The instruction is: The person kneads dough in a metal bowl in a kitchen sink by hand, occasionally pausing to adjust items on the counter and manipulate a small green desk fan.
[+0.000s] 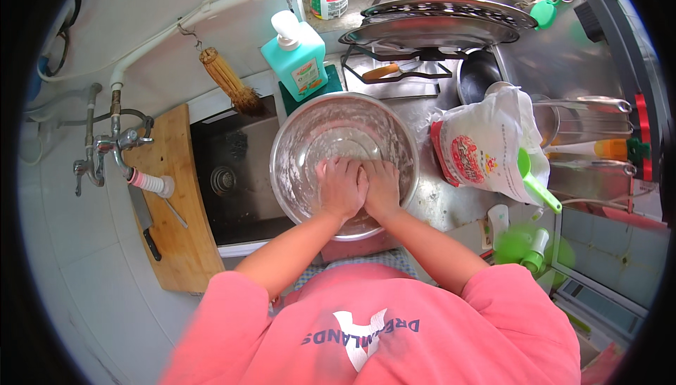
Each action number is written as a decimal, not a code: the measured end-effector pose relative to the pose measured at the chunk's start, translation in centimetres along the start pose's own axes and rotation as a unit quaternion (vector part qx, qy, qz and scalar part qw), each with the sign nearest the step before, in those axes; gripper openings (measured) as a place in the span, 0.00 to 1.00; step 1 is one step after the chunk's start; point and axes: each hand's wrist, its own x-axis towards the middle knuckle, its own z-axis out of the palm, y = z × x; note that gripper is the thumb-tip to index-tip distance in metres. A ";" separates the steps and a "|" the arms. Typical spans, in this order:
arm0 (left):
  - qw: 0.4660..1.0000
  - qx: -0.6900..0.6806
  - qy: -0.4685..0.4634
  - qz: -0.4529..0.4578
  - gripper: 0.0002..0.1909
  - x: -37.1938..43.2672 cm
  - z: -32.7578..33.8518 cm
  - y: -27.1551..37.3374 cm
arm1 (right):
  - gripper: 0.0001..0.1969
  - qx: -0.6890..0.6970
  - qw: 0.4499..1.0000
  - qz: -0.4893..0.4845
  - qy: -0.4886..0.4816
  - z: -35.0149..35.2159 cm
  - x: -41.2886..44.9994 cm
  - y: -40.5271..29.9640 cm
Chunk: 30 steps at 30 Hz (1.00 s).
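Both of my hands are low inside a large stainless steel bowl [296, 121], whose inner wall is smeared with a whitish floury residue. My left hand [342, 184] and my right hand [382, 187] lie side by side and touch, fingers pointing away from me and bent downward. They press on something at the bottom of the bowl; a little pale, dough-like material shows by the left fingers, and the rest is hidden under the hands. To the right of the bowl stands an open bag [488, 142], with a green plastic scoop [538, 187] at its mouth.
Left of the bowl is a dark sink [237, 211], with a wooden cutting board [185, 195], a kitchen knife [145, 221] and a faucet [113, 145] beyond. A turquoise pump bottle [298, 60], metal lids [433, 31] and a dark pan [478, 76] stand behind.
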 end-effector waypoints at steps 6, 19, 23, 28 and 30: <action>0.998 -0.007 -0.015 0.059 0.11 2.4 2.2 -3.6 | 0.12 -0.098 0.993 0.058 -0.029 1.8 2.4 0.9; 0.994 -0.055 0.021 0.094 0.10 5.8 -2.4 -2.6 | 0.14 0.132 0.977 0.118 -0.114 -2.7 5.5 1.7; 0.996 -0.067 -0.041 -0.032 0.08 3.9 -4.4 -1.7 | 0.12 0.131 0.970 0.144 -0.146 -3.1 4.1 -0.9; 0.989 0.036 0.062 0.130 0.08 1.8 -2.8 -1.7 | 0.09 0.066 0.992 0.108 -0.015 -0.9 1.2 -2.5; 0.997 0.026 -0.073 0.021 0.11 0.4 -1.4 -2.1 | 0.08 0.030 0.997 0.037 0.054 -0.3 0.7 -2.0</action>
